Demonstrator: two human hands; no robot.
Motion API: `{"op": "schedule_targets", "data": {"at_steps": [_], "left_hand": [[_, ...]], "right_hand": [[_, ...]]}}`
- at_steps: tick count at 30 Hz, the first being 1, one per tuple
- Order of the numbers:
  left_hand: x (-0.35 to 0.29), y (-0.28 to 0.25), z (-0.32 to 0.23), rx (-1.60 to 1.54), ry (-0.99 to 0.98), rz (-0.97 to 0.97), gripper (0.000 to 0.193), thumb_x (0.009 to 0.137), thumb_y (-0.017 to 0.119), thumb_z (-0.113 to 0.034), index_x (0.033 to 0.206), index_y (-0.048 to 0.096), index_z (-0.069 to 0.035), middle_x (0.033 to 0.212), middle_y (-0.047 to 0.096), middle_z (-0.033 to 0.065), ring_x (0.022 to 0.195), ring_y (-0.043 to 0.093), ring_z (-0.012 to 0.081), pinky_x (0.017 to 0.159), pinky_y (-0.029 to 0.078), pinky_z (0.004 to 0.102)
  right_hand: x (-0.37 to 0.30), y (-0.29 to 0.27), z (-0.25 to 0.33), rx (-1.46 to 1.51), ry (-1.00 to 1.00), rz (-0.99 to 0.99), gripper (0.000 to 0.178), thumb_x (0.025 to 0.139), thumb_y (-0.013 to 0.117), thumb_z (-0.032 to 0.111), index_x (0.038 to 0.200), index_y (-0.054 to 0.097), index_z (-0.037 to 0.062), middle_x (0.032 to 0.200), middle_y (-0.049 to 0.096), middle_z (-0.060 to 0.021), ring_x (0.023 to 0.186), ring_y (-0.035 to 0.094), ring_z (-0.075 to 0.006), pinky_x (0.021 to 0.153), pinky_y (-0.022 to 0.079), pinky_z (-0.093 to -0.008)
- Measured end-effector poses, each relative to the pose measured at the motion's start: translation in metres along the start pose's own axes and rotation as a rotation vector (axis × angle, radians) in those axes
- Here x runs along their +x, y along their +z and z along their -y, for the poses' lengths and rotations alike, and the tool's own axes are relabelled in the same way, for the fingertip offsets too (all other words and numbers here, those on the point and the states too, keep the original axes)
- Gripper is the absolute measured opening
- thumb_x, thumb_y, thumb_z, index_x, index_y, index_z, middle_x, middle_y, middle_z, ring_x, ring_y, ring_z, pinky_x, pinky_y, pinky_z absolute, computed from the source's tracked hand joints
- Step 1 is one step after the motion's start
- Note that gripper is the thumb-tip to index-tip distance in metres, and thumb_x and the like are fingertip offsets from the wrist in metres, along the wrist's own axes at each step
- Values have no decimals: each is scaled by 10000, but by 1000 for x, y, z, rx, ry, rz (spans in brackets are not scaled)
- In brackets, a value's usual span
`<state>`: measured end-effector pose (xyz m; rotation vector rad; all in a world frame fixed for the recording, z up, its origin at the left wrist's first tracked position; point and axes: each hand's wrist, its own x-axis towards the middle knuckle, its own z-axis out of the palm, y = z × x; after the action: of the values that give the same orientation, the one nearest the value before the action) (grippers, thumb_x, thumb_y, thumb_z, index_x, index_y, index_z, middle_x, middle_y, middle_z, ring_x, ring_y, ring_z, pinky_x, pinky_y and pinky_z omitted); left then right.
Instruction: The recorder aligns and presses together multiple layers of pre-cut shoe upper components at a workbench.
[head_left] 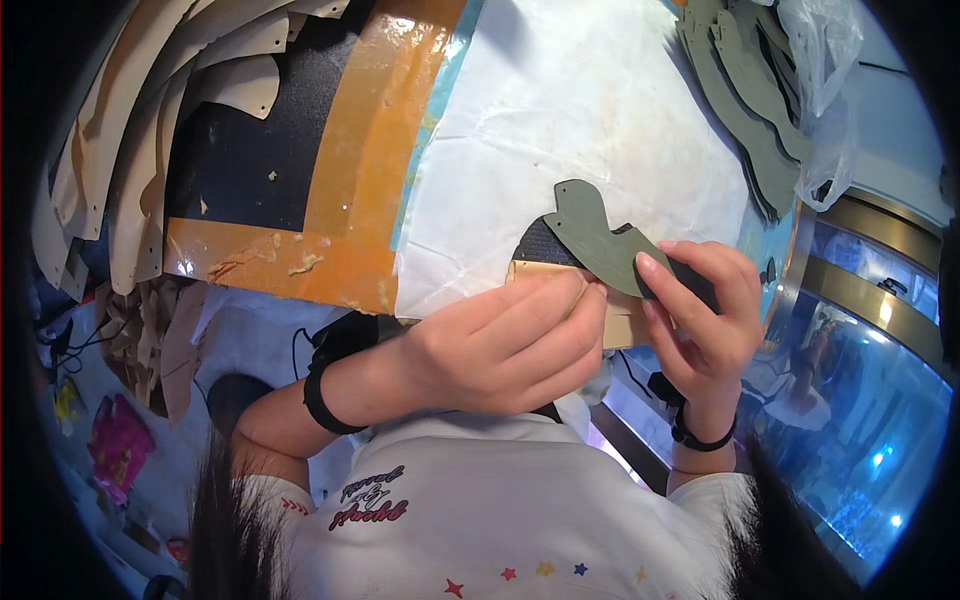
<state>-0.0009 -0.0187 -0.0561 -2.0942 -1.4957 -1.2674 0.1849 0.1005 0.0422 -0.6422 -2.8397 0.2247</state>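
A curved olive-green cut piece (605, 245), looking like leather with small holes at one end, lies over a black textured piece (543, 245) at the near edge of the white sheet. My right hand (712, 305) is closed on the green piece's right part, fingers on its top face. My left hand (520, 345) is closed, its fingertips pinched at the lower edges of the layered pieces. What those fingertips grip is hidden. Tan material (625, 330) shows between my hands below the green piece, and a tan strip borders the black piece.
Long curved tan pieces (150, 140) are heaped at the far left. More green pieces (745, 110) lie at the far right beside a clear plastic bag (825, 80). A white sheet (480, 190) covers the work surface, next to orange tape (345, 120). Crumpled brown paper (145, 345) sits below left.
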Motion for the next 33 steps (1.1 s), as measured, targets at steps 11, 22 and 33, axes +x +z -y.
{"op": "schedule_targets", "data": {"at_steps": [11, 22, 33], "left_hand": [[2, -2, 0, 3, -3, 25, 143, 827, 732, -94, 965, 738, -131, 1053, 740, -27, 970, 694, 142, 769, 575, 219], [4, -2, -2, -42, -37, 68, 116, 857, 696, -84, 964, 721, -120, 1054, 741, 1, 918, 703, 159, 791, 606, 247], [15, -8, -12, 117, -108, 146, 396, 863, 567, -232, 1183, 774, -125, 1183, 717, 23, 978, 618, 173, 813, 571, 249]], "right_hand": [[3, 2, -3, 10, -6, 5, 473, 668, 818, 58, 1136, 816, 125, 1135, 704, -72, 984, 608, -282, 871, 521, -387], [5, 2, -4, 33, 5, 17, 453, 676, 799, 55, 1125, 815, 115, 1145, 701, -77, 985, 608, -284, 867, 522, -388], [6, 3, -8, 65, -2, 19, 426, 691, 796, 81, 1116, 818, 111, 1146, 699, -80, 1006, 619, -288, 878, 516, -393]]}}
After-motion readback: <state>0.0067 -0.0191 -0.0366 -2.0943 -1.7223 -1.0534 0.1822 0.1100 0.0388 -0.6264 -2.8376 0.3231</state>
